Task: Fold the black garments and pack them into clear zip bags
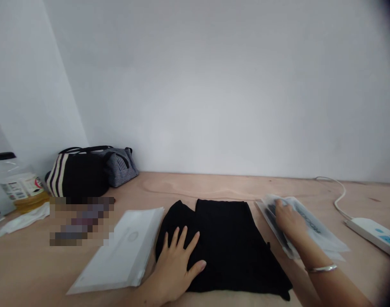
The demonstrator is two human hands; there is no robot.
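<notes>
Garment [228, 247] under left fingers [193, 244]

The head view looks forward and down — close over the tabletop [214, 186] — toward the wall [214, 94] behind.

Black garment [233, 251], one, laid flat on a wooden table [214, 185], the left hand [178, 262] spread palm-down on its left part. Beside it, left: white plastic zip bags [121, 247]; right: translucent lettered packets [313, 221], touched by the right hand [287, 219], silver bangle [323, 268] at wrist. Further: white power strip [374, 234], black bag [82, 175] with pale stripes, striped bag [126, 168], labelled bottle [24, 187] of yellowish liquid.
</notes>
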